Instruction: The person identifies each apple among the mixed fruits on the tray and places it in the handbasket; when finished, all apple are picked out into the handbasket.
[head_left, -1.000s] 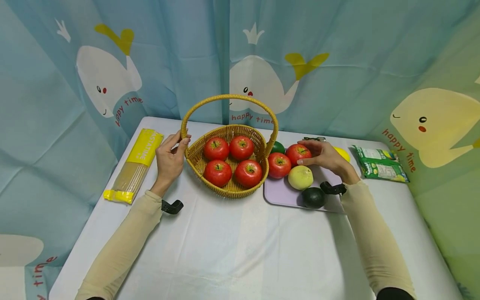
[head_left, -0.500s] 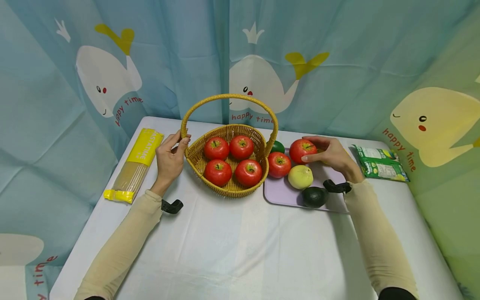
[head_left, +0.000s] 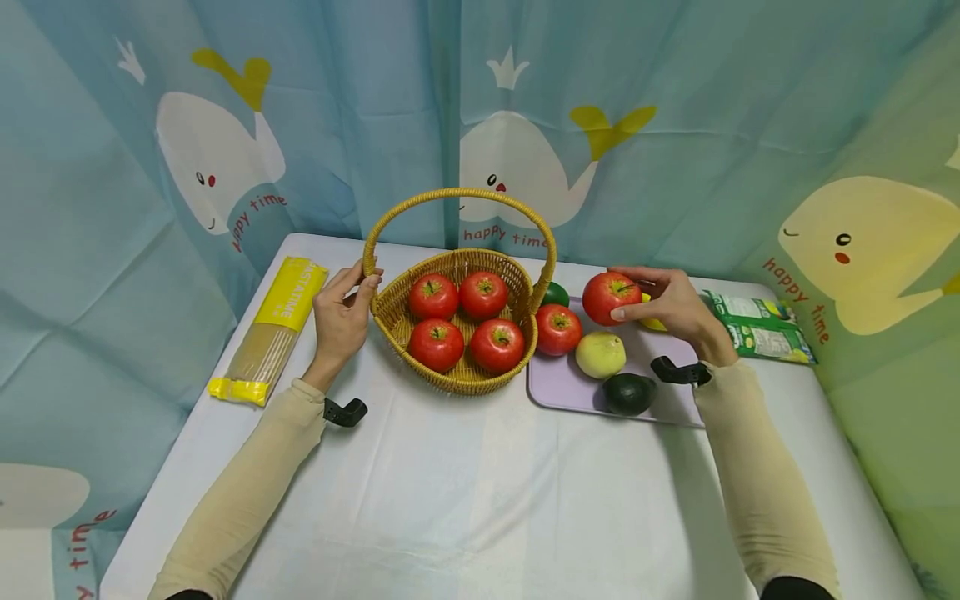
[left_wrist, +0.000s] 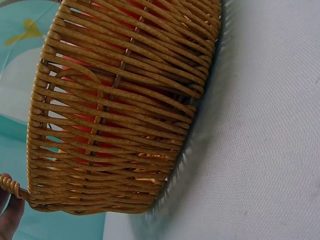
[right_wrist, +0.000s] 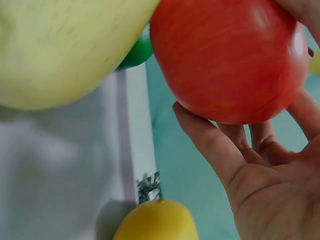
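A wicker basket (head_left: 442, 379) with a tall arched handle holds several red apples (head_left: 435, 346). My left hand (head_left: 341, 321) grips the foot of the handle at the basket's left end; its fingertips (left_wrist: 11, 216) show at the corner of the left wrist view. Over the lilac tray (head_left: 562, 398), my right hand (head_left: 678, 312) holds a red apple (head_left: 606, 298) between thumb and fingers. Another red apple (head_left: 558, 330), a pale yellow-green round fruit (head_left: 600, 355) and a dark avocado (head_left: 628, 394) lie on the tray. A yellow fruit (right_wrist: 157, 222) is partly behind the right hand in the head view.
A yellow pasta packet (head_left: 277, 329) lies left of the basket. Green packets (head_left: 761, 329) lie to the right of the tray. A green fruit or vegetable (head_left: 555, 294) sits behind the basket's right end. A curtain (head_left: 405, 108) hangs along the table's back edge.
My right hand has drawn the apple up and to the right, away from the other fruit on the tray. The left hand and the basket have stayed in place.
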